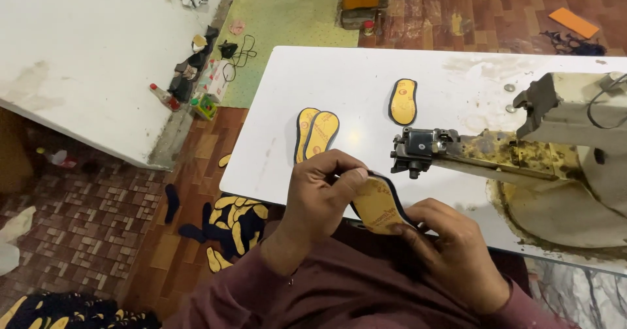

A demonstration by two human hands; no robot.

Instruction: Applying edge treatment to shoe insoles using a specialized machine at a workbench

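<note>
At the tabletop's (274, 146) near edge, both hands' grip pinching a yellow insole (379, 205): left hand (323, 198) closed on its far end, right hand (454, 250) on its near end, just near-left of the sewing machine arm (457, 149).

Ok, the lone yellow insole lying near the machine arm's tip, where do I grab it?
Probably the near end of the lone insole, coming from the table's front edge. It lies flat and lengthwise toward you, apart from the machine arm, so pinch its dark rim there.

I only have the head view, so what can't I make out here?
- Held insole: its underside and near end, covered by the left hand and right hand.
- Sewing machine: cut off by the right edge.
- Insole pile on the floor: partly hidden behind the table edge.
</note>
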